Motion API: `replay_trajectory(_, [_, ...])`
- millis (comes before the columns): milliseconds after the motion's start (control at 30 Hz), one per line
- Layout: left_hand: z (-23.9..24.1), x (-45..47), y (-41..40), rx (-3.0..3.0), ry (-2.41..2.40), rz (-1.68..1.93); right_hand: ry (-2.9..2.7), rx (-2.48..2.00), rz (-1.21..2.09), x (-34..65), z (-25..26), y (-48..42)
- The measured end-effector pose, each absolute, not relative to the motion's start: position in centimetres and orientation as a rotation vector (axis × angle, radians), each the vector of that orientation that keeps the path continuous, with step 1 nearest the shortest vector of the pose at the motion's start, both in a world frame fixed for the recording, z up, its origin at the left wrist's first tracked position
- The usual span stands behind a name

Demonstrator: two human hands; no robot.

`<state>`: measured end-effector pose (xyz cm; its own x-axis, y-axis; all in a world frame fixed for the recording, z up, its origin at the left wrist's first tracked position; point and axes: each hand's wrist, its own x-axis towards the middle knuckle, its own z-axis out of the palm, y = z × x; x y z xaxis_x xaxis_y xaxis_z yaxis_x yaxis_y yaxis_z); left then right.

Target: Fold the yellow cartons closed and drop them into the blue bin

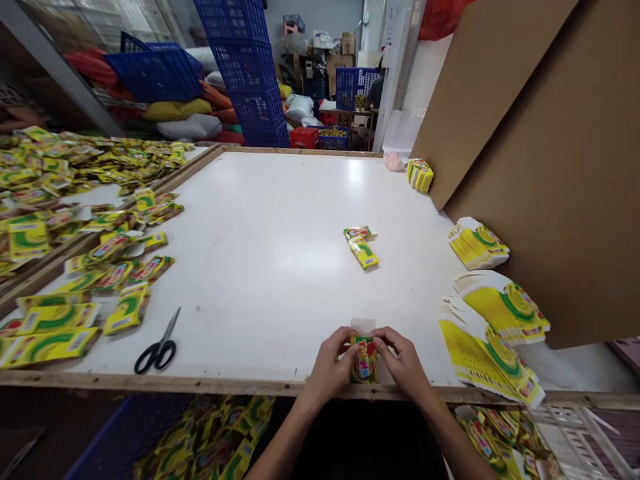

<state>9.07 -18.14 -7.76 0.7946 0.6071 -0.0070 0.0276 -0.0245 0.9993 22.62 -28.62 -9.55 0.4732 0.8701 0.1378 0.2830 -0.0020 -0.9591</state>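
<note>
My left hand (331,367) and my right hand (403,363) both pinch a small yellow-green sachet packet (365,360) at the near edge of the white table (280,253). A pale flap sticks up just above the packet. Fingers of both hands are curled round its sides. Farther out on the table lie two more yellow packets (361,246), apart from my hands.
Black scissors (159,347) lie near the front left. Many yellow packets (90,267) are spread along the left side. Stacks of flat yellow cartons (495,313) sit at the right beside leaning cardboard sheets (550,153). A blue bin of packets (200,440) stands below. Blue crates (245,73) rise behind.
</note>
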Motion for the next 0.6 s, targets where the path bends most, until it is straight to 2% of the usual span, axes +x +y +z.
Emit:
replay_trajectory(167, [-7.7, 9.5, -18.3, 1.426, 0.542, 0.581, -0.925, -1.548, 0.494, 22.6, -9.7, -28.1])
replay_trajectory(367, [-7.0, 9.3, -18.6, 1.630, 0.583, 0.626, -1.055, -1.495, 0.435, 22.1, -9.2, -28.6])
replay_trajectory(600, [-6.6, 10.3, -19.1, 1.527, 0.708, 0.648, -0.957, -1.671, 0.441, 21.8, -8.5, -28.2])
